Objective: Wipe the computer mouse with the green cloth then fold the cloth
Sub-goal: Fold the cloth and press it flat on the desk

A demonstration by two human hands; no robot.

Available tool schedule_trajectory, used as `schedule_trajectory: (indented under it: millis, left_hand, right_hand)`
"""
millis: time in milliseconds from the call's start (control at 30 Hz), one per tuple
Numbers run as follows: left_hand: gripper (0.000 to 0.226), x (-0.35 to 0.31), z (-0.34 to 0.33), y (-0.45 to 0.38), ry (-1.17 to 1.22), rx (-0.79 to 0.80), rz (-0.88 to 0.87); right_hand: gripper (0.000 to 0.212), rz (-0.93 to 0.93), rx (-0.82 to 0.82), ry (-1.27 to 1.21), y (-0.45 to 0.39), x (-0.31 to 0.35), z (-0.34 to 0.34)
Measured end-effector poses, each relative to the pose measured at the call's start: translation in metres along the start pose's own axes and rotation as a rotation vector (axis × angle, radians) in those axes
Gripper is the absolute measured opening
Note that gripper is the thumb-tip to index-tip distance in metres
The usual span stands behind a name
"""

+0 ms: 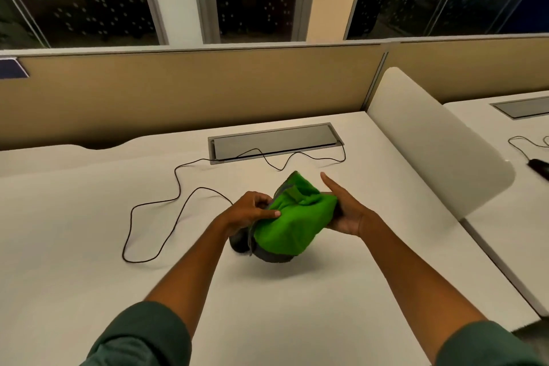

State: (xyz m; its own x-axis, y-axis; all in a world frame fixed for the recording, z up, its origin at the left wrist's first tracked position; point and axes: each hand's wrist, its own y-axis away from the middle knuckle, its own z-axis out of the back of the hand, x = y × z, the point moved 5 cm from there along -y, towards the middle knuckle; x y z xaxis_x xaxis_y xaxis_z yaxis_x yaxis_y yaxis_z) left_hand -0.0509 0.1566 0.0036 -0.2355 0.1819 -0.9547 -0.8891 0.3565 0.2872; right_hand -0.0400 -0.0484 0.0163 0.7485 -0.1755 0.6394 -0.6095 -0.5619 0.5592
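Above a white desk (297,291), two bare hands hold a bunched bright green fleece cloth (292,223) between them. Left hand (252,211) pinches the cloth's left edge, thumb pressed on top. Right hand (344,211) cups its right side, index finger pointing outward. A dark rounded computer mouse (239,242) peeks out beneath the cloth, its thin black cable (178,187) looping leftward across the desk.
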Motion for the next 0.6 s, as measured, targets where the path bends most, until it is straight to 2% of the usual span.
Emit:
schedule_trajectory:
  millis: [100,200,300,400,500,600]
  left_hand:
    - [0.024,0.021,-0.015,-0.013,0.133,-0.106,0.052]
    - [0.022,0.039,-0.034,-0.026,0.247,-0.185,0.102]
    - [0.020,0.057,-0.057,-0.038,0.404,-0.268,0.192]
    - [0.012,0.069,-0.082,-0.048,0.527,-0.285,0.261]
    - [0.024,0.071,-0.101,-0.061,0.582,-0.277,0.286]
    - [0.027,0.065,-0.112,-0.076,0.571,-0.272,0.264]
  right_hand:
    - [0.089,0.064,-0.011,-0.242,0.003,-0.011,0.033]
    - [0.072,0.073,-0.126,-0.109,0.007,-0.025,0.064]
    - [0.052,0.053,-0.159,0.108,0.013,-0.036,0.085]
    - [0.043,0.046,-0.217,0.155,0.017,-0.042,0.109]
    - [0.041,0.072,-0.344,0.199,0.021,-0.040,0.133]
    - [0.035,0.080,-0.395,0.210,0.027,-0.032,0.151]
